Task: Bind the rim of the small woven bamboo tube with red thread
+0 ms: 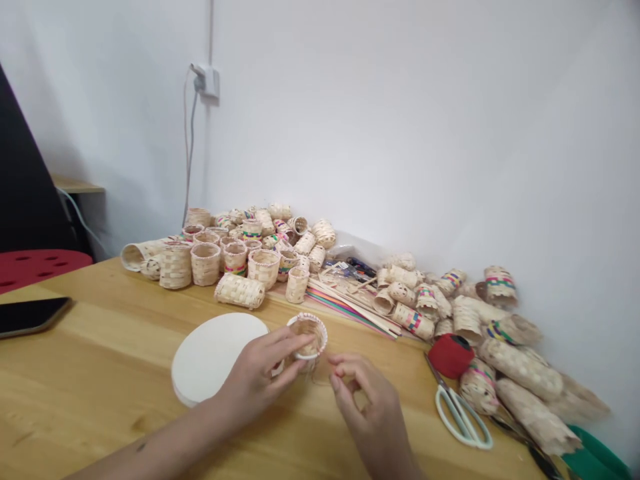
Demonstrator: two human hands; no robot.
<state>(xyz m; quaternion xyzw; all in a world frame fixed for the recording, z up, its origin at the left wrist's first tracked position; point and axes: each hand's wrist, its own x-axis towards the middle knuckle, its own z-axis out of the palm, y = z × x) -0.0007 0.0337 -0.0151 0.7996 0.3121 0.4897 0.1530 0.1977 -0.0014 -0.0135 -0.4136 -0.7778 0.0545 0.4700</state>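
Note:
A small woven basket (320,327) with a white and pinkish stitched rim is tilted toward the camera near the middle of the table. My left hand (265,363) grips its rim, fingers inside the opening and thumb outside. Just right of the basket, my right hand (367,400) is closed, thumb and fingertips pinched together. Thin thread seems to run between the basket and these fingertips, but what they hold is too small to make out. Behind my left hand, a round white disc (215,353) lies flat on the wooden table (125,353).
Woven baskets (205,263) crowd the back left, others (467,320) the right. Coloured strips (350,308) lie between them. White-handled scissors (463,417) and a red round object (450,355) are at right. A black phone (33,315) lies at the left edge.

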